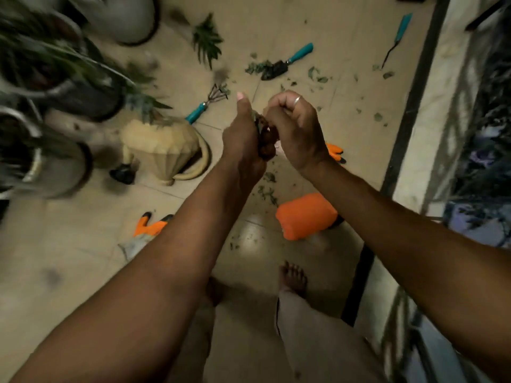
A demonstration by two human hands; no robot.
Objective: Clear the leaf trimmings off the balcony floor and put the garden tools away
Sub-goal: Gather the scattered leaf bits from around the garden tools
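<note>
My left hand (243, 136) and my right hand (296, 131) are raised together over the floor, with a small clump of dark leaf trimmings (266, 134) pressed between them. The left fingers point up beside the clump; the right fingers curl round it. Green leaf trimmings (318, 77) lie scattered on the beige tiles. Teal-handled tools lie on the floor: a hand rake (206, 106), a trowel (286, 62) and a thin weeder (398, 37). A cut leafy sprig (207, 41) lies farther off.
Potted plants (55, 78) crowd the left side, with a beige faceted planter (163, 147) beside them. An orange bag (305, 215) and orange gloves (149, 229) (336, 152) lie near my bare feet (294, 277). A low wall with railing (431, 134) runs along the right.
</note>
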